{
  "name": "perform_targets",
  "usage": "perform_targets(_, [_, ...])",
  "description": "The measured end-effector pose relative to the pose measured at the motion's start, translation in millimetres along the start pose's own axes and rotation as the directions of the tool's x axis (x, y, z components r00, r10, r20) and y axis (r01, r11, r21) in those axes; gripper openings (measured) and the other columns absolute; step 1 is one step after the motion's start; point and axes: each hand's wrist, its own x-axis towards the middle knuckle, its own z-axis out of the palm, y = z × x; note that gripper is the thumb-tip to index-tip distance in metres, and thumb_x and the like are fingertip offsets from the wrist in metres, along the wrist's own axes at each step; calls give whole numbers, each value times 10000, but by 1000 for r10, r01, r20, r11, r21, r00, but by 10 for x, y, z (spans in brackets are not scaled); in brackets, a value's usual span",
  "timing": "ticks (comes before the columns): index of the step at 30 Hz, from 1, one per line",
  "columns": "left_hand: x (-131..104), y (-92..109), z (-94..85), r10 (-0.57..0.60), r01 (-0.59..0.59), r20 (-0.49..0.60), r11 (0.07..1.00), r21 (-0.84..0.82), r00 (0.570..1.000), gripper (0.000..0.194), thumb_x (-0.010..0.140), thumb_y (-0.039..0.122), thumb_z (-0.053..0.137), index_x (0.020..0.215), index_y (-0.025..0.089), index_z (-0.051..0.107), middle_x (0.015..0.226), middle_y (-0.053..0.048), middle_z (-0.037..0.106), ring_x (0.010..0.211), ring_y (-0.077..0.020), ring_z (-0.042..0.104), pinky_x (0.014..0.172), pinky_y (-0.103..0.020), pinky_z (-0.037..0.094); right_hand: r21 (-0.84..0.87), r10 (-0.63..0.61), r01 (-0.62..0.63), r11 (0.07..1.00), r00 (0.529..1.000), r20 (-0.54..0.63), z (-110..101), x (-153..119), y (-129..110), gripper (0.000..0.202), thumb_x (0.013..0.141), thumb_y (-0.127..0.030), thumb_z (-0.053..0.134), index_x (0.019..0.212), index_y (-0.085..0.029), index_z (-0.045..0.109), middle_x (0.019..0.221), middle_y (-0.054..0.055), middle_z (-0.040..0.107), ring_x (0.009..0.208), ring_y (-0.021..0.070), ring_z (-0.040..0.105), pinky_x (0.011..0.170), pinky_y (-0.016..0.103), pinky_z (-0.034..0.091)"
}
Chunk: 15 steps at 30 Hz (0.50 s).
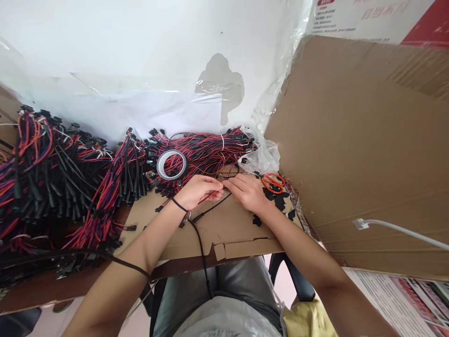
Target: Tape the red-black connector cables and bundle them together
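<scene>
Over a flat sheet of cardboard [224, 229], my left hand [201, 191] and my right hand [245, 189] meet at the fingertips. Thin red and black wire runs through the closed fingers of my left hand. My right hand is pinched around the wire's end, though the exact spot between the fingertips is too small to make out. A black cable [200, 243] passes below my hands and hangs over the table's front edge. Just behind my left hand, a roll of black tape [171, 164] leans on a bundle of red and black wires [199, 149].
Large piles of wires with black connectors [52, 173] fill the left side. Orange-handled scissors [273, 183], a clear plastic bag [261, 157] and black scraps [279, 200] lie at the right. A tall cardboard panel [358, 150] stands on the right, with a white wall [140, 51] behind.
</scene>
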Motion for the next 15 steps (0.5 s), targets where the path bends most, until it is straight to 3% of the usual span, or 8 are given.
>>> perform_targets(5, [44,-9,-90,-161,178,133,975,-134,978,79,631,126,700,619,115,623,580,-41,606,499,-84,521,481,-206,480,12,-30,31,999,999,-39,2,-16,-14,188,924,-110,484,931,-157,666,825,45,694,702,131,552,593,294,352])
perform_targets(10, [86,-72,-91,-254,309,323,942,-133,912,135,716,163,590,585,142,564,507,1,445,418,-53,352,365,-157,349,57,-74,76,995,997,-39,-10,-24,-3,189,923,-128,498,1007,-163,664,905,63,706,759,147,580,605,301,374])
perform_targets(13, [93,-128,-27,-341,395,368,915,-82,865,171,755,160,547,585,139,543,453,49,337,350,-26,235,317,-127,242,71,-121,128,989,989,-87,-33,2,-14,162,912,-127,523,984,-147,667,910,68,709,775,151,582,633,297,397])
perform_targets(15, [86,-157,22,-374,409,355,912,-27,857,177,777,160,538,603,128,547,423,66,324,321,-17,227,316,-120,228,72,-133,140,988,987,-92,-49,23,-23,156,916,-134,523,970,-147,669,909,68,710,785,152,582,650,296,405])
